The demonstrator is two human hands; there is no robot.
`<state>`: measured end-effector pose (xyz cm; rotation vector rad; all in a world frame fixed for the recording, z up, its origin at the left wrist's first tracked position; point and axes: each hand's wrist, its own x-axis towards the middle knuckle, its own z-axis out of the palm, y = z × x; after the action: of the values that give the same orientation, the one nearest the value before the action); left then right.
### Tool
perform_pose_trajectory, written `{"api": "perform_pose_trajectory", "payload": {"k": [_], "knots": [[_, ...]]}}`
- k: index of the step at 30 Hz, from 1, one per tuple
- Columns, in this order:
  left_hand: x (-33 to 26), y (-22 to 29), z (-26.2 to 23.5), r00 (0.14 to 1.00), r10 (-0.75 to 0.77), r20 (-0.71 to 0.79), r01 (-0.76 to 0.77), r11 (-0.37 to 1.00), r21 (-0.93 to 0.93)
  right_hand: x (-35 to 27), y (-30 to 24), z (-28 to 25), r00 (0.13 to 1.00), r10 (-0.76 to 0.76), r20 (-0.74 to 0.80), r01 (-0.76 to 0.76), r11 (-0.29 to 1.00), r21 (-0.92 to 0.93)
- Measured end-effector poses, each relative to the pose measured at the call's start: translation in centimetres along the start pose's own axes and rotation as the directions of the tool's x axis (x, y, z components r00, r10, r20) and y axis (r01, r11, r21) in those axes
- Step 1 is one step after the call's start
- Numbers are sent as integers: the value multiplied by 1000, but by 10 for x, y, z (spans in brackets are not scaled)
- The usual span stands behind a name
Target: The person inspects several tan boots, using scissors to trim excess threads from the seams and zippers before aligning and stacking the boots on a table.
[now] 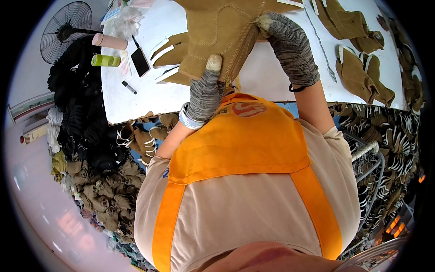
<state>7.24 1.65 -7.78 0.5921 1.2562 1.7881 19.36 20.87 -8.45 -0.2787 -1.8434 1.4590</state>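
Note:
A tan suede boot upper (pixel 217 31) with curved stitching and a zipper along one side is held up over the white table, close to my body. My left hand (pixel 206 88), in a grey knit glove with bare fingertips or worn pale tips, grips its lower end, thumb on top. My right hand (pixel 290 47), gloved alike, pinches the upper's right edge beside the zipper. The fingers beneath the piece are hidden. Just left of it, more tan pieces with white edging (pixel 170 52) lie on the table, partly covered by the held upper.
On the white table (pixel 145 97) are a phone (pixel 140 62), a marker (pixel 129 88), a pink bottle (pixel 109 41) and a green cup (pixel 105 60). Tan uppers (pixel 358 75) lie at right. A fan (pixel 65 31) and dark heaps (pixel 81 99) stand left; a wire cart (pixel 369 158) is at right.

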Motion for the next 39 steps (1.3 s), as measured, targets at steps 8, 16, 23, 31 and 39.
{"api": "perform_pose_trajectory", "payload": {"k": [8, 16, 23, 31, 39], "knots": [[2, 8, 3, 993, -117, -7, 116, 991, -73, -4, -21, 9, 991, 131, 19, -127, 980, -151], [3, 15, 6, 981, -191, -18, 171, 917, -359, -26, 72, -46, 912, 217, -348, -292, 940, -178], [-2, 20, 4, 986, -166, -4, 150, 901, -407, -93, 183, -91, 588, 554, -589, -642, -123, -756], [-2, 21, 8, 988, -150, 20, 148, 935, -322, -104, 234, -99, 603, 583, -544, -763, 223, -606], [2, 9, 5, 990, -98, 103, 129, 923, -363, -23, 57, -6, 952, -33, -304, 9, 997, -81]]}}
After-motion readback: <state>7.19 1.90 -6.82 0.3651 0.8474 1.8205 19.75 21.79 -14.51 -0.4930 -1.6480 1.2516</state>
